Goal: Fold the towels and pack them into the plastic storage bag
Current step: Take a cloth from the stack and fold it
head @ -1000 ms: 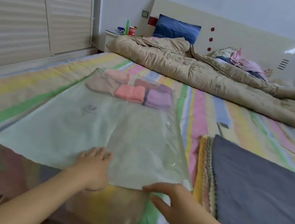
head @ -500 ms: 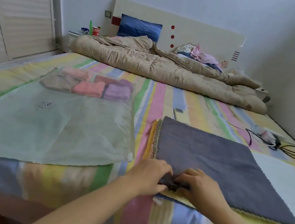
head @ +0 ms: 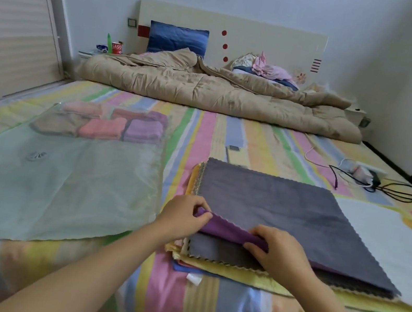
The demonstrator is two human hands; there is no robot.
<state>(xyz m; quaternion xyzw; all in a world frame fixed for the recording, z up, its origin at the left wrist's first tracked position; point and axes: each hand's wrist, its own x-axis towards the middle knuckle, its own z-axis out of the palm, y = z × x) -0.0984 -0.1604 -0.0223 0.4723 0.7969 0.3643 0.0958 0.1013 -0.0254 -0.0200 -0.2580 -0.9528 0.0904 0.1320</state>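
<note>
A stack of flat towels (head: 221, 264) lies on the striped bed, a grey-purple towel (head: 281, 205) on top. My left hand (head: 183, 216) pinches that towel's near left corner and my right hand (head: 275, 246) grips its near edge. The edge is lifted and turned back, showing a brighter purple underside. To the left lies the clear plastic storage bag (head: 56, 184), flat, with several folded towels (head: 111, 125) in pink, purple and brown at its far end.
A rumpled beige quilt (head: 211, 90) spans the head of the bed, with a blue pillow (head: 177, 39) behind it. Cables and a charger (head: 363, 175) lie at the right. A white sheet (head: 389, 235) sits right of the stack.
My hands left the bag's near edge and moved right to the towel stack. They have taken hold of the top towel's near edge and lifted it.
</note>
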